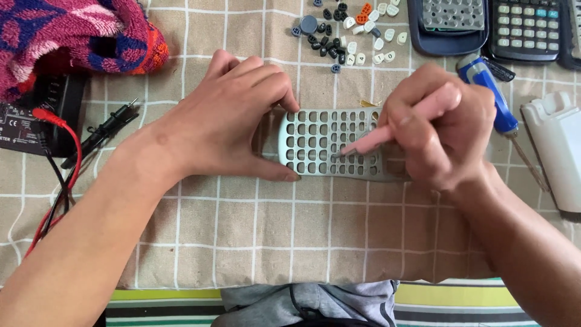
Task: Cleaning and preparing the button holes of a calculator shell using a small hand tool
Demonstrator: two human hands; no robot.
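Faceplate, grey and full of key holes, lies flat on the checked cloth at centre frame, pinned at its 9 o'clock end by the left hand, thumb and fingers spread over that edge. Right hand, at the plate's 3 o'clock, pinches a pink tool whose tip touches a hole. Loose keys sit at 12 o'clock, a blue screwdriver beyond the right hand.
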